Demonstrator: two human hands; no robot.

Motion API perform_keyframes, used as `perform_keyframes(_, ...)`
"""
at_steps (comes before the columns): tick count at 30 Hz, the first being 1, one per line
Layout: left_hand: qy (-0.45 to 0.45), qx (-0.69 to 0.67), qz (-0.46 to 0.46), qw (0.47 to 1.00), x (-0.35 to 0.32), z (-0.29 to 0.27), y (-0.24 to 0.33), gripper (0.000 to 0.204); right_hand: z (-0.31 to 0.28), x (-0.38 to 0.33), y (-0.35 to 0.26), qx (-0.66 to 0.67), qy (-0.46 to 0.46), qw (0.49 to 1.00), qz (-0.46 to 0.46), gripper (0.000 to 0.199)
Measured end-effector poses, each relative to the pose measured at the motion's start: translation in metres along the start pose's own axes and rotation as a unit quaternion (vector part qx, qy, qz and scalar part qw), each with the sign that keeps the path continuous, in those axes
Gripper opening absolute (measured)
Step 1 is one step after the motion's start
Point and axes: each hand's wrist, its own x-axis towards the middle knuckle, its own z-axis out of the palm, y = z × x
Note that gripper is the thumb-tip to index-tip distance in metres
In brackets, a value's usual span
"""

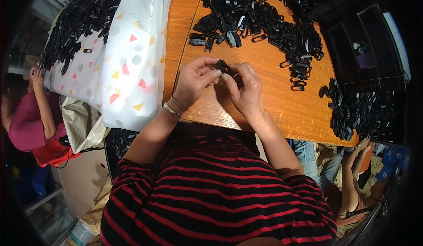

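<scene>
Above the near part of the wooden table [211,109], my two hands meet around a small black plastic part [223,65]. My left hand [192,79] pinches it between thumb and fingers from the left. From the other side, the thumb and bent fingers of my right hand [247,87] grip the same part. Most of it is covered by fingertips, so its exact kind cannot be made out. Beyond my hands lies a heap of loose black plastic pieces [231,39], several with oval, frame-like outlines.
White patterned sheeting [132,65] covers the left side, with more black pieces [79,30] heaped further left. A black compartmented box [374,56] stands at right, above another pile [341,113]. Co-workers' arms show at far left [42,100] and lower right [349,188].
</scene>
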Motion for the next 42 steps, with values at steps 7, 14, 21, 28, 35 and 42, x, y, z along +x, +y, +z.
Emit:
perform_keyframes(7,0.020,0.066,0.008,0.998,-0.015,0.013,-0.003,0.023,0.009,-0.012,-0.001,-0.055,-0.003,0.998,-0.010,0.027)
perform_keyframes(14,0.075,0.185,0.061,0.978,-0.013,0.025,-0.009,0.016,0.017,-0.023,-0.004,-0.003,-0.032,0.999,0.044,0.042)
perform_keyframes(21,0.011,0.177,0.064,0.982,-0.005,0.027,-0.013,0.022,0.018,-0.029,0.005,0.041,-0.054,0.995,0.072,0.038)
perform_keyframes(28,0.038,0.119,-0.010,0.992,0.038,0.009,0.001,0.026,-0.016,0.020,0.041,0.056,-0.141,0.984,0.090,0.029)
perform_keyframes(35,0.139,0.627,0.098,0.760,0.071,0.002,0.018,0.027,-0.043,0.087,0.102,-0.314,-0.032,0.949,0.014,0.019)
perform_keyframes(42,0.122,0.689,0.143,0.700,0.068,0.005,0.003,0.021,-0.043,0.079,0.109,-0.373,-0.115,0.920,-0.038,0.019)
